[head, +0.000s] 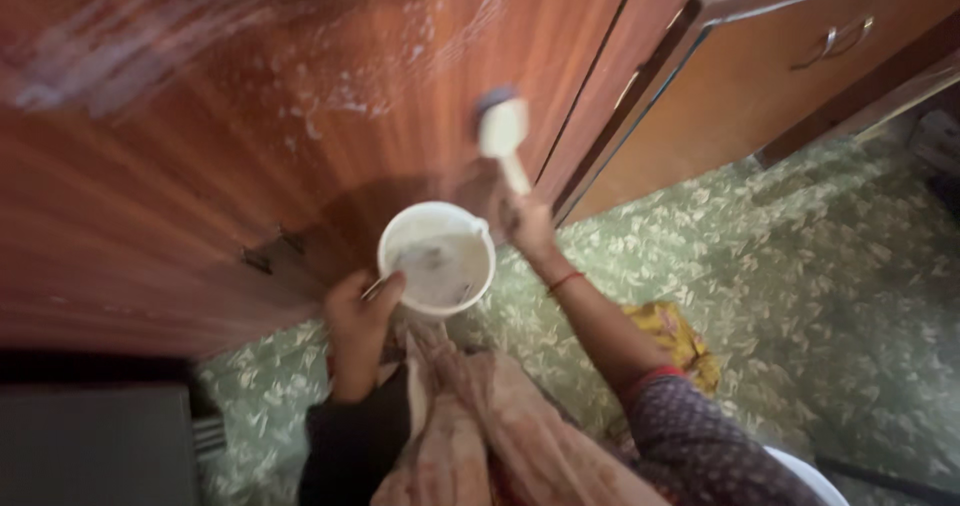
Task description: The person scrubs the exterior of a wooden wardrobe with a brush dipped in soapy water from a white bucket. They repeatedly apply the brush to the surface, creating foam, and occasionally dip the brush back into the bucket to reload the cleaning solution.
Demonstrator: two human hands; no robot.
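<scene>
Patterned sleeve (pixel 700 446), green leafy floor (pixel 800 266), soapy wooden cabinet door (pixel 250 116)

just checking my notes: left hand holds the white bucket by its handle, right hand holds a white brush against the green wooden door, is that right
Not quite: the wooden door is reddish brown, not green; it is the patterned floor that is green. The rest holds in the head view: the left hand holds the white bucket by its handle, and the right hand holds a white brush against the door.
</scene>
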